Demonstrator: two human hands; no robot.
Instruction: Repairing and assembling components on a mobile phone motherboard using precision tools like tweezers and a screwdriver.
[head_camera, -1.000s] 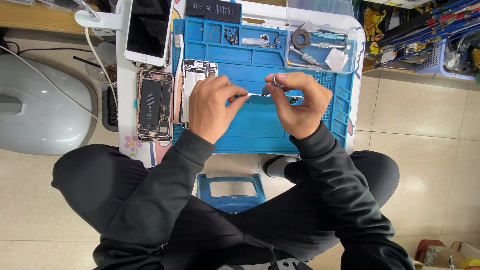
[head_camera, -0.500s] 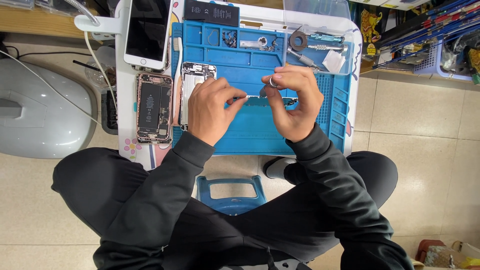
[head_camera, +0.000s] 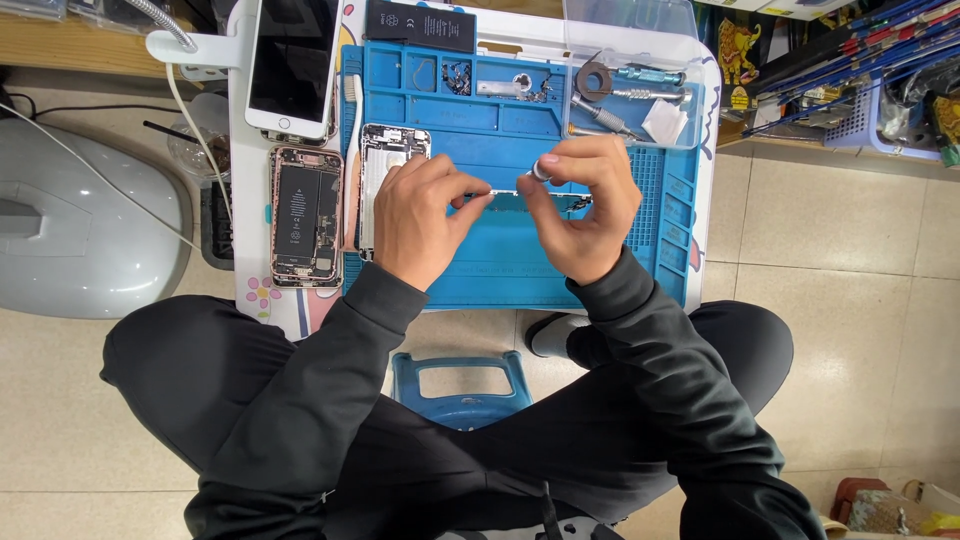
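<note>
My left hand (head_camera: 420, 215) pinches the left end of a narrow circuit board (head_camera: 505, 197) that lies across the blue repair mat (head_camera: 480, 270). My right hand (head_camera: 583, 205) grips a small screwdriver (head_camera: 541, 172), its silver cap showing between thumb and forefinger, tip down on the board. An opened phone frame with a silver plate (head_camera: 385, 150) lies partly under my left hand. To its left rests an opened phone body with a black battery (head_camera: 304, 215).
A white phone screen (head_camera: 293, 65) and a loose black battery (head_camera: 420, 25) lie at the table's far edge. Tools, a tape roll (head_camera: 594, 78) and screws fill the mat's top trays. A grey rounded device (head_camera: 80, 220) stands left; a blue stool (head_camera: 460, 385) sits between my legs.
Both hands stayed over the board on the mat with only small finger shifts; my right hand keeps the screwdriver upright on the board.
</note>
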